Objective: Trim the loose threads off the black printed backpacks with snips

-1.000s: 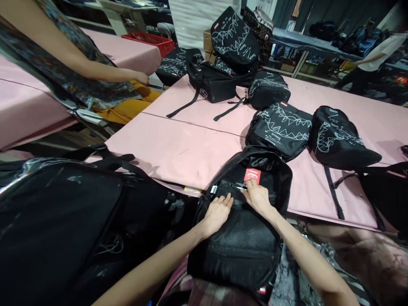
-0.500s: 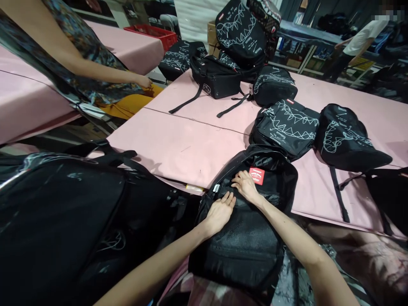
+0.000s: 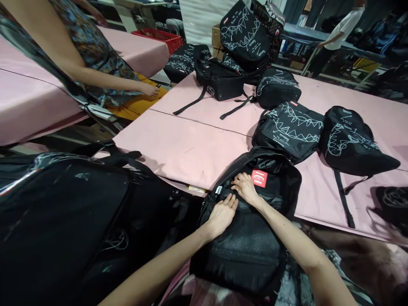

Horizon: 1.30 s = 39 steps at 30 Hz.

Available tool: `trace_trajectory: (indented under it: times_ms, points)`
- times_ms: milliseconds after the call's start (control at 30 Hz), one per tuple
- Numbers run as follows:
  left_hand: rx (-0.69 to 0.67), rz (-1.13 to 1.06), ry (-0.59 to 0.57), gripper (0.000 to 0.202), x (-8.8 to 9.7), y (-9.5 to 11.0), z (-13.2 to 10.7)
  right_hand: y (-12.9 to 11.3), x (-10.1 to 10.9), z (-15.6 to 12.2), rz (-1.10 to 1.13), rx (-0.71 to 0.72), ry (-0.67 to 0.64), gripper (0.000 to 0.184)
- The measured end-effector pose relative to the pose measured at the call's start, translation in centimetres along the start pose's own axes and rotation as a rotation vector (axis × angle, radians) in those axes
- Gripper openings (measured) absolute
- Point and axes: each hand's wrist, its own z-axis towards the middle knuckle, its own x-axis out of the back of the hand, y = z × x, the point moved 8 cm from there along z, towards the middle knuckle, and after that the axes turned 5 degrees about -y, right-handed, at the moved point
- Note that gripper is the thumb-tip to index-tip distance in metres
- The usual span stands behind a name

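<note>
My left hand [image 3: 222, 214] lies open, flat on black backpack [image 3: 245, 250], lower center; right hand [image 3: 245, 188] open too, fingers resting nr red label [image 3: 259, 178].

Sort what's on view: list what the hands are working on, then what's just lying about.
In hand:
left hand
right hand
open black backpack
red label

Lying about:
printed backpacks
pink table
red crate
black bag at left

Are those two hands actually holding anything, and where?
Nothing is lifted. Both the left hand and right hand rest on the open backpack, near its inner pocket; any pinch is hidden.
</note>
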Motion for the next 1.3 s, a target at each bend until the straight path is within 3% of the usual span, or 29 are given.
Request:
trace_trajectory:
  times_ms: [633, 833, 967, 1100, 1200, 1300]
  points:
    - [0.003, 0.011, 0.005, 0.047, 0.1, 0.0, 0.1, 0.1, -0.1, -0.1, 0.056, 0.045, 0.053, 0.011]
    - [0.013, 0.032, 0.003, 0.046, -0.1, -0.2, 0.2, 1.3, 1.7, -0.4, 0.314, -0.05, 0.13, 0.015]
    - [0.009, 0.04, 0.007, 0.045, 0.0, -0.4, -0.2, 4.4, 5.6, -4.6, 0.407, -0.205, 0.217, 0.023]
    - [-0.029, 0.076, 0.029, 0.041, 2.1, 0.4, 0.5, 6.6, 8.1, -11.4, 0.121, -0.381, 0.148, 0.033]
    - [-0.15, 0.074, 0.141, 0.037, 5.3, 2.5, 2.9, 7.1, 8.0, -15.7, -0.085, -0.523, 0.049, 0.023]
    - [-0.187, 0.033, 0.127, 0.034, 6.7, 4.5, 6.6, 7.9, 8.4, -19.1, -0.177, -0.68, 0.115, 0.025]
